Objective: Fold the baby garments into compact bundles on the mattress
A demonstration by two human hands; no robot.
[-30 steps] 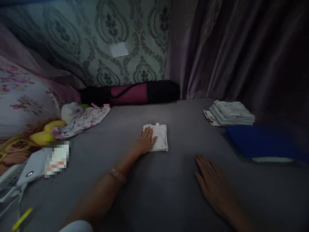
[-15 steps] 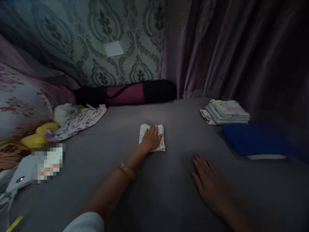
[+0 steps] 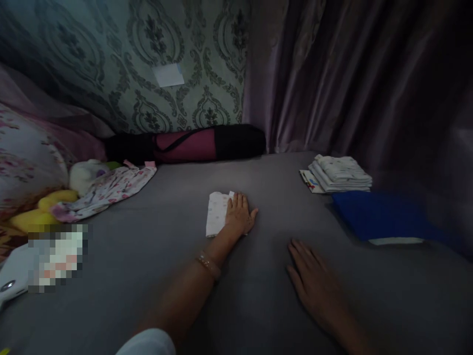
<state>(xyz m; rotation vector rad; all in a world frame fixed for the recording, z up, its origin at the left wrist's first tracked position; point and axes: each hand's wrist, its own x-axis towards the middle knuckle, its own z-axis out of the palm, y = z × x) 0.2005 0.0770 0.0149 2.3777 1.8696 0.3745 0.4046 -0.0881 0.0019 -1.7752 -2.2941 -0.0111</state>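
A small folded white cloth (image 3: 216,215) with a faint print lies on the grey bed sheet (image 3: 177,197). My left hand (image 3: 240,214) rests flat on its right part, palm down with fingers stretched out, and covers that side. A beaded bracelet (image 3: 209,266) circles my left wrist. My right hand (image 3: 312,276) lies palm down on the sheet, nearer to me and to the right, fingers extended and holding nothing. To its right is a blue folded cloth (image 3: 384,217) with a pale edge.
A stack of folded white cloths (image 3: 342,172) sits at the back right by the purple curtain (image 3: 295,88). A black and maroon long bag (image 3: 192,145) lies along the wall. On the left are a printed garment (image 3: 114,190), plush toys (image 3: 55,204) and a white device (image 3: 18,266).
My left hand has slid right across the folded cloth, uncovering its left part. The view has turned slightly right. My right hand stays on the sheet.
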